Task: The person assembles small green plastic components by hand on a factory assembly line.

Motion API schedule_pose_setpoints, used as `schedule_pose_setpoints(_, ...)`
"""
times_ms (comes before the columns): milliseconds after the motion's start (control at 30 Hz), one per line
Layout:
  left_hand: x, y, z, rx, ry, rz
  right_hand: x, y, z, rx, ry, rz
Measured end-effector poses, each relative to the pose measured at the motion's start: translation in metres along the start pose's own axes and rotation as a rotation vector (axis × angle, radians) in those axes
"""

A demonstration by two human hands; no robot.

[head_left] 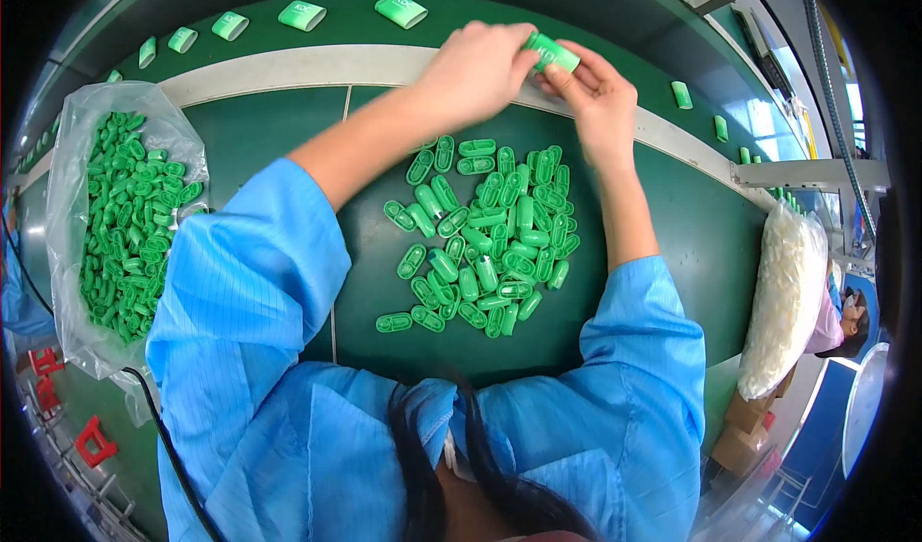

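Above the pale rail at the far side of the table, both hands meet on a small green case with a lighter, printed side [557,54]. My left hand [480,67] pinches its left end. The thumb and fingers of my right hand [597,98] close around the right end. Between my forearms, a loose pile of green oval caps [495,230] lies on the dark green table [370,283]. Many of the caps show a hollow side, and others lie rounded side up.
Beyond the rail [317,67], a green belt [355,25] carries spaced green cases [400,10]. At left stands a clear bag [69,206] of green caps. A bag of whitish parts [783,302] leans at right, near cardboard boxes [741,436]. Red stools [94,441] stand lower left; another person [847,313] is far right.
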State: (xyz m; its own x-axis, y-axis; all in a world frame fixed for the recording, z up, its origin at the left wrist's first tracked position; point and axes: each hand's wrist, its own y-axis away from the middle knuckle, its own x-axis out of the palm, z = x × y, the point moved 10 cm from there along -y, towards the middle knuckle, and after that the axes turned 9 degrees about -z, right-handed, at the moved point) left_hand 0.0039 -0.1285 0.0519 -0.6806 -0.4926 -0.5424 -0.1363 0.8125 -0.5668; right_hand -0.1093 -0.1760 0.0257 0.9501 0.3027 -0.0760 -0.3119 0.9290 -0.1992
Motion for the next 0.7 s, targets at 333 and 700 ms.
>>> schedule_pose_setpoints(333,-0.044,-0.023,0.046,0.202,-0.335,-0.346,0.071,0.096,0.078,-0.559,0.508,0.382)
schedule_pose_setpoints(700,-0.058,0.087,-0.01,0.026,-0.202,0.269,0.129,0.233,0.071,-0.961,0.598,0.798)
